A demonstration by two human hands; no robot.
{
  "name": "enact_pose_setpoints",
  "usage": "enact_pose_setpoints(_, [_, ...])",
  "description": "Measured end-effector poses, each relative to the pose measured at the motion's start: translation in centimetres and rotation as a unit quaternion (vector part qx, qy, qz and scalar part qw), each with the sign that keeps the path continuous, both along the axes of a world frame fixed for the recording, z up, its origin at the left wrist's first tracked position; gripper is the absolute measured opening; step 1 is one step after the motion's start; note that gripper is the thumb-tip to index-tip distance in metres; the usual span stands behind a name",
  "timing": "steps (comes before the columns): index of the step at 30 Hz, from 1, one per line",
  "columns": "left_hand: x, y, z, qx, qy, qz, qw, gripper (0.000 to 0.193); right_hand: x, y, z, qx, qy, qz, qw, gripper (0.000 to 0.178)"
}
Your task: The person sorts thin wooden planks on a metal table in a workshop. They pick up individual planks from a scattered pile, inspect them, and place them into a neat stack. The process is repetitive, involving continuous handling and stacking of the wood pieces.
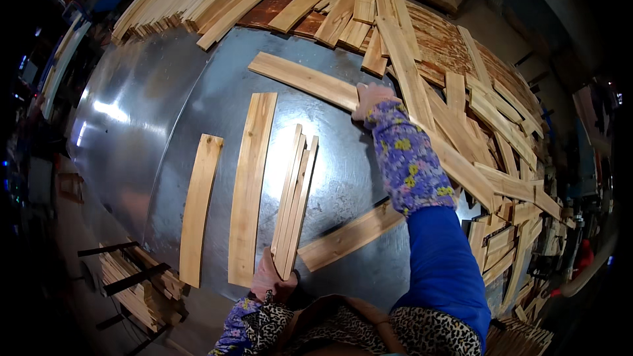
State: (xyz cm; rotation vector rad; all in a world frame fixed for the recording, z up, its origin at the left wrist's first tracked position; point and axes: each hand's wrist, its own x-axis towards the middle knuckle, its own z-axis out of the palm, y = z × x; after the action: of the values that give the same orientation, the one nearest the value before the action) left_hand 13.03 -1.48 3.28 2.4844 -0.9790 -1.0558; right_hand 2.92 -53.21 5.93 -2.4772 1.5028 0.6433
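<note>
My left hand [271,278], at the near edge of the metal table, is closed round the lower end of a few thin wooden boards [290,204] standing on edge side by side. My right hand [374,97] reaches far forward and grips a long wooden board [306,82] that slants across the table; its fingers are partly hidden behind the hand and floral sleeve. Left of the bundle lie a long flat board [252,184] and a shorter flat board [201,211]. Another board [353,236] lies at a slant between the bundle and my right arm.
A jumbled heap of boards [455,118] covers the right and far right side. Boards stand in a neat row [191,0] at the far left. The shiny metal tabletop [132,138] spans the left. Below its edge, a rack holds stacked wood [142,283].
</note>
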Motion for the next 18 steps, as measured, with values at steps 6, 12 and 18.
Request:
enact_pose_setpoints(6, [0.8, 0.3, 0.6, -0.112, 0.03, -0.012, 0.993, 0.066, -10.9, 10.4, 1.1, 0.168, -0.027, -0.089, 0.981, 0.06])
enact_pose_setpoints(12, [1.4, 2.7, -3.6, -0.162, -0.037, -0.069, 0.984, 0.092, -21.1, 19.3, -3.1, 0.241, -0.246, -0.037, 0.938, 0.047])
enact_pose_setpoints(18, [1.8, 1.2, -1.4, -0.04, -0.012, -0.043, 0.998, 0.099, -11.4, 34.2, 0.6, 0.275, -0.247, -0.162, 0.915, 0.05])
